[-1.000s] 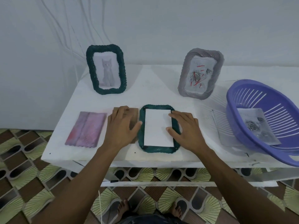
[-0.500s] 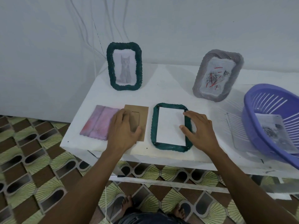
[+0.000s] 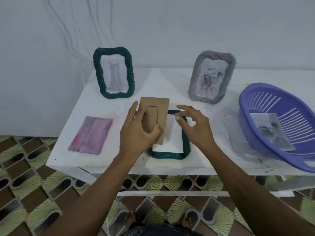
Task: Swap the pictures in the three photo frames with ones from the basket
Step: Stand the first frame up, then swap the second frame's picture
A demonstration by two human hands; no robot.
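A dark green frame (image 3: 186,145) lies face down near the table's front edge with a white picture back (image 3: 172,141) showing inside it. My left hand (image 3: 136,133) grips a brown cardboard backing board (image 3: 160,109) lifted above the frame's left side. Fingers spread, my right hand (image 3: 194,128) hovers over the frame's right side and holds nothing. At the back stand a green frame with a cat picture (image 3: 114,74) and a grey frame with a rose picture (image 3: 211,77). The purple basket (image 3: 265,103) on the right holds a rose picture (image 3: 271,132).
A pink cloth (image 3: 91,135) lies flat on the table's left part. A clear sheet (image 3: 233,132) lies between the lying frame and the basket. The white table (image 3: 163,86) stands against a white wall; patterned floor tiles lie below its front edge.
My left hand picked the cardboard backing up from the table and raised it over the lying frame. My right hand lifted off the frame's right edge. The view shifted left.
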